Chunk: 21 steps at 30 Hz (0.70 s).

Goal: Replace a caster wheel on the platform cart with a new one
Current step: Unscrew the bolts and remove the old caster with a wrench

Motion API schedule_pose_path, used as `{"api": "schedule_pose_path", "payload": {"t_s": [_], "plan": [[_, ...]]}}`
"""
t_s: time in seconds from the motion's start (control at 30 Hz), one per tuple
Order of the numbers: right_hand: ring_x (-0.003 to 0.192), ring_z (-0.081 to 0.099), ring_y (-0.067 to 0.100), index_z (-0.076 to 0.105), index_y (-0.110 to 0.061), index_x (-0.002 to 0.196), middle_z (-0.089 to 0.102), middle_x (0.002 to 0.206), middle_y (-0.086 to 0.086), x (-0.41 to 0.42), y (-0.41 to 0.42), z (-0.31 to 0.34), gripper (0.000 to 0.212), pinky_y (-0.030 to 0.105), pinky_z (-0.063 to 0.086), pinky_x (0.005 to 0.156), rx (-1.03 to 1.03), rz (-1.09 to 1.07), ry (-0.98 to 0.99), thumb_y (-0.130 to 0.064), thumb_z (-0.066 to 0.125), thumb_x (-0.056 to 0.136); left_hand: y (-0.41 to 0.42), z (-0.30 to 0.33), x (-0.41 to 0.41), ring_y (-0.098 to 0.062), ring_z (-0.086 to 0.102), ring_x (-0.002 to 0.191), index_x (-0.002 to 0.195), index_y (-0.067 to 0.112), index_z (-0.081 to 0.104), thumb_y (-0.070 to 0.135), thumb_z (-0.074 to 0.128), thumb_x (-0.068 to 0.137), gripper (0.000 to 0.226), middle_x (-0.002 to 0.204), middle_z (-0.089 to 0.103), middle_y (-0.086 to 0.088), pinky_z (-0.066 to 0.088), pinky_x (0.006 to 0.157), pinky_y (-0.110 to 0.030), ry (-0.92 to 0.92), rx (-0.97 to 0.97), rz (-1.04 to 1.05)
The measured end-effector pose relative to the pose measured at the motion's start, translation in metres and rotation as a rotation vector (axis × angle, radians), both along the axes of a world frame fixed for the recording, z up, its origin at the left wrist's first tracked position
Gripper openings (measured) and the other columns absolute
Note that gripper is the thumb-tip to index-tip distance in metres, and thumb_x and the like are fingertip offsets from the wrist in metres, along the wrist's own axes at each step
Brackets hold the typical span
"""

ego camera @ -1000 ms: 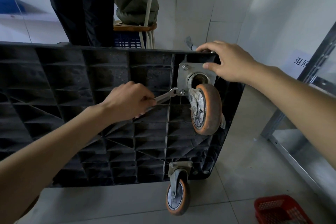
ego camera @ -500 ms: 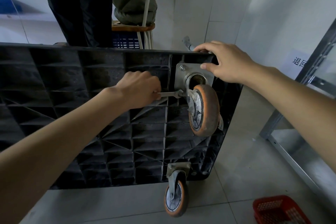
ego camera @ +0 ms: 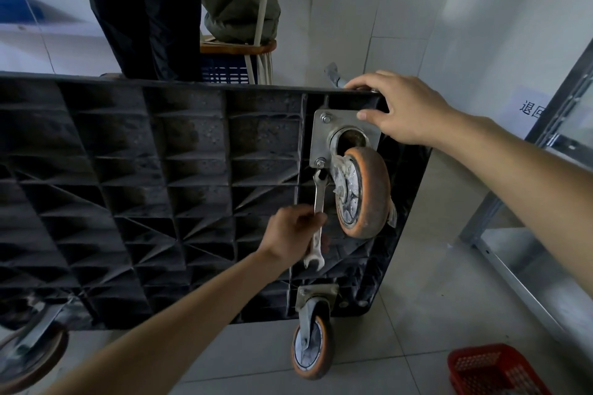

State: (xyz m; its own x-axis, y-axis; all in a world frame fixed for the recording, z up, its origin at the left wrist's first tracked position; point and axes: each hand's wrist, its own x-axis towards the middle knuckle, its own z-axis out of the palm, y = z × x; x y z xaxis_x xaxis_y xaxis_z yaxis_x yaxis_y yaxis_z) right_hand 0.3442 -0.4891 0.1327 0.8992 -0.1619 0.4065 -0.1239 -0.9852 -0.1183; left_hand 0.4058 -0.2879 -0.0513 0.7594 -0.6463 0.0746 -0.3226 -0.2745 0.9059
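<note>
The black platform cart [ego camera: 154,189] stands on its side, ribbed underside facing me. A worn orange caster wheel [ego camera: 365,192] hangs from a steel mounting plate [ego camera: 321,138] near the cart's upper right corner. My left hand [ego camera: 293,231] grips a steel open-end wrench [ego camera: 318,216], held nearly upright. Its upper jaw sits just below the plate's lower left bolt [ego camera: 320,162]. My right hand [ego camera: 401,109] holds the cart's top corner, thumb on the plate's upper right edge.
A second orange caster [ego camera: 310,351] rests on the tiled floor below the cart, and a third [ego camera: 29,353] shows at lower left. A red plastic basket [ego camera: 494,369] sits at lower right beside a metal shelf frame [ego camera: 526,234]. Someone's dark trouser legs [ego camera: 144,9] stand behind the cart.
My left hand has swung the wrench down from level at the lower left bolt to nearly upright below it, and dropped lower. The right hand has stayed on the corner.
</note>
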Motion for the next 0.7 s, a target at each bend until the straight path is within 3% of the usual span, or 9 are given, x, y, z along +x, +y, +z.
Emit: {"api": "schedule_pose_path", "payload": {"t_s": [0.1, 0.17, 0.23, 0.37, 0.53, 0.7], "plan": [[0.122, 0.054, 0.027, 0.054, -0.035, 0.135, 0.059, 0.132, -0.006, 0.000, -0.001, 0.000, 0.044, 0.045, 0.044, 0.100, -0.003, -0.002, 0.001, -0.028, 0.069, 0.094, 0.012, 0.005, 0.002, -0.024, 0.072, 0.068, 0.081, 0.019, 0.070, 0.035, 0.063, 0.095, 0.022, 0.071, 0.073, -0.007, 0.060, 0.072, -0.047, -0.039, -0.043, -0.021], [0.121, 0.054, 0.027, 0.054, -0.035, 0.135, 0.060, 0.131, -0.005, 0.001, -0.001, -0.001, 0.044, 0.044, 0.044, 0.100, -0.005, 0.006, 0.000, -0.028, 0.069, 0.094, 0.022, 0.015, 0.011, -0.011, 0.072, 0.065, 0.080, 0.021, 0.070, 0.026, 0.062, 0.098, 0.020, 0.067, 0.073, 0.002, 0.059, 0.072, -0.037, -0.200, -0.011, -0.023], [0.123, 0.054, 0.027, 0.054, -0.035, 0.135, 0.059, 0.133, -0.005, 0.001, -0.001, 0.001, 0.044, 0.046, 0.043, 0.101, 0.000, 0.007, -0.001, -0.028, 0.069, 0.094, 0.030, 0.029, 0.021, -0.004, 0.067, 0.060, 0.076, 0.027, 0.068, 0.027, 0.061, 0.098, 0.023, 0.063, 0.070, 0.009, 0.057, 0.070, -0.034, -0.394, 0.081, -0.004], [0.123, 0.054, 0.026, 0.053, -0.035, 0.136, 0.058, 0.134, -0.006, 0.000, -0.001, 0.001, 0.045, 0.045, 0.043, 0.101, 0.003, -0.003, -0.001, -0.028, 0.068, 0.094, 0.042, 0.061, 0.037, -0.012, 0.064, 0.065, 0.068, 0.042, 0.055, 0.041, 0.058, 0.099, 0.031, 0.064, 0.066, 0.011, 0.055, 0.066, -0.036, -0.653, 0.351, -0.030], [0.124, 0.053, 0.026, 0.054, -0.034, 0.136, 0.059, 0.132, -0.006, 0.000, -0.002, 0.000, 0.045, 0.044, 0.043, 0.100, 0.014, 0.001, -0.011, -0.027, 0.068, 0.094, 0.046, 0.083, 0.047, -0.020, 0.062, 0.074, 0.102, 0.036, 0.072, 0.042, 0.054, 0.100, 0.019, 0.073, 0.065, 0.010, 0.048, 0.063, -0.035, -0.820, 0.484, -0.065], [0.126, 0.053, 0.025, 0.053, -0.034, 0.137, 0.059, 0.134, -0.006, 0.001, -0.003, -0.001, 0.046, 0.045, 0.043, 0.102, 0.015, 0.010, -0.009, -0.027, 0.068, 0.094, 0.045, 0.094, 0.055, -0.025, 0.061, 0.079, 0.107, 0.036, 0.071, 0.045, 0.053, 0.100, 0.021, 0.080, 0.065, 0.006, 0.042, 0.062, -0.033, -0.910, 0.528, -0.065]]}}
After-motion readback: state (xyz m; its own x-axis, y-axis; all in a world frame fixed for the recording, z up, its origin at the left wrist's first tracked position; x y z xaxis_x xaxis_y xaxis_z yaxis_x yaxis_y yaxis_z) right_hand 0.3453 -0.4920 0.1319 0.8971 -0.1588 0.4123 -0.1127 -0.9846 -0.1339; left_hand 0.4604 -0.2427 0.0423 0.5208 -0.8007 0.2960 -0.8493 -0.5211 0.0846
